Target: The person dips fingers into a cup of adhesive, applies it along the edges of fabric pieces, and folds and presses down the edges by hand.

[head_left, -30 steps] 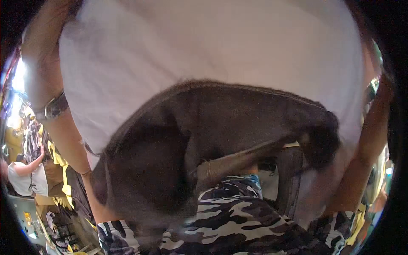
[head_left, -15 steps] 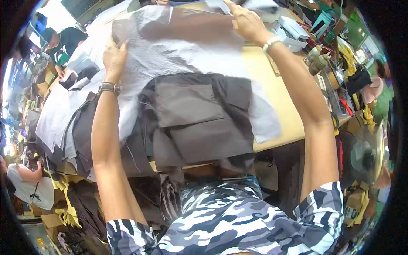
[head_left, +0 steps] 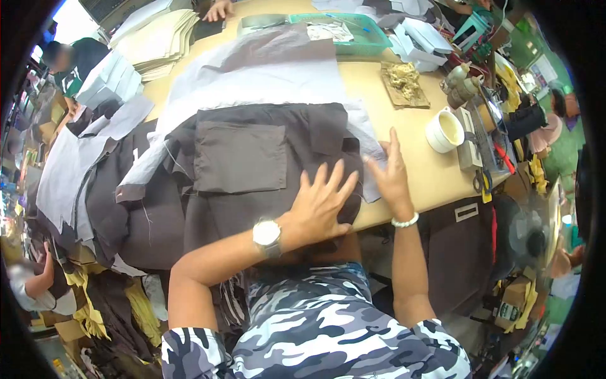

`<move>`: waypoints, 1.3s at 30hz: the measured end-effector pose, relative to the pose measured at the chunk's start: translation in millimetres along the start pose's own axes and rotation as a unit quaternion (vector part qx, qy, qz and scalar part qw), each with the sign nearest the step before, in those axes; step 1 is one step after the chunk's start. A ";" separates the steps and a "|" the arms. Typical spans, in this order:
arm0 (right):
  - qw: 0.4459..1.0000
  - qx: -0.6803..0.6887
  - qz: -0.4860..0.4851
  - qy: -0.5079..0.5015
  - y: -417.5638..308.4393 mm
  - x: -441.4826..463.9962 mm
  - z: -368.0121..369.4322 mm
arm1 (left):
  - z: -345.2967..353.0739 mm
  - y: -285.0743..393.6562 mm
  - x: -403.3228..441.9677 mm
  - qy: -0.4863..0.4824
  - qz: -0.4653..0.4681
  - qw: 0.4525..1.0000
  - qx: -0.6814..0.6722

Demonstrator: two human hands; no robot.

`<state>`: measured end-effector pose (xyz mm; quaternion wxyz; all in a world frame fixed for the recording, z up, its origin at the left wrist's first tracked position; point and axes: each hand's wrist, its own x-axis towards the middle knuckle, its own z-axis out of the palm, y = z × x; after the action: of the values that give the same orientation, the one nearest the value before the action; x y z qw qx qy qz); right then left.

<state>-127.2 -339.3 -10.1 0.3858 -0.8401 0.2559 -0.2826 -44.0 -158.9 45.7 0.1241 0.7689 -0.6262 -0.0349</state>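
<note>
A dark brown cloth garment (head_left: 252, 215) lies on the pale yellow table, with a square pocket-like patch (head_left: 240, 156) on it and white lining cloth (head_left: 252, 79) spread out behind. My left hand (head_left: 319, 205), below a round-faced watch, rests on the garment's right part with fingers spread. Just right of it, my right hand (head_left: 392, 180), with a beaded bracelet at the wrist, is raised at the garment's right edge, its fingers apart. Neither hand holds anything.
A white mug (head_left: 445, 131), a board with yellowish material (head_left: 405, 85) and scissors (head_left: 483, 183) lie at the right. At the back are a green tray (head_left: 353, 35) and stacked sheets (head_left: 158, 41). Co-workers are at the left; another person's hand (head_left: 219, 9) shows at the back.
The raised cloth that filled the view is now down on the table. Both hands have come back from its far side to the near right; the left has moved right, onto the garment.
</note>
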 end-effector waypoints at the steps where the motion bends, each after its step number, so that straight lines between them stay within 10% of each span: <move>1: 0.998 -0.057 -0.034 0.010 -5.8 -8.7 3.0 | 10.5 -0.6 -8.2 0.012 0.004 1.000 -0.012; 10: 0.991 0.128 0.027 -0.013 -13.7 -10.9 -2.5 | -62.9 -108.8 27.6 0.051 -0.065 0.985 -0.151; 17: 0.989 0.134 0.054 -0.023 -36.1 -51.4 -0.4 | -101.4 -268.3 115.9 -0.014 -0.151 0.939 0.310; 20: 0.994 0.100 0.030 -0.005 -37.1 -65.6 4.7 | -79.5 -217.4 119.8 0.182 -0.172 0.898 0.362; 23: 0.994 0.102 0.038 0.000 -35.1 -71.5 4.0 | -80.3 -144.0 101.0 0.463 0.010 0.861 0.209; 26: 0.992 0.122 0.037 -0.002 -32.2 -69.6 5.0 | -51.6 -77.9 51.9 0.383 0.148 0.912 0.013; 32: 0.938 0.338 0.063 0.040 -60.2 -47.3 -1.5 | 25.7 -50.3 16.4 -0.012 -0.221 0.912 -0.344; 35: 0.941 0.333 0.026 0.054 -78.7 -40.8 -7.8 | 33.8 -64.7 51.5 0.012 -0.312 0.599 -0.737; 39: 0.957 0.284 -0.005 0.057 -77.5 -46.0 -2.2 | 57.6 -94.7 100.1 0.048 -0.274 0.648 -0.709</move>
<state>-144.9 -266.4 39.8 0.5917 -0.6799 0.1824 -0.3929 55.8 -247.1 -22.0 0.6459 0.5836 -0.1645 -0.4639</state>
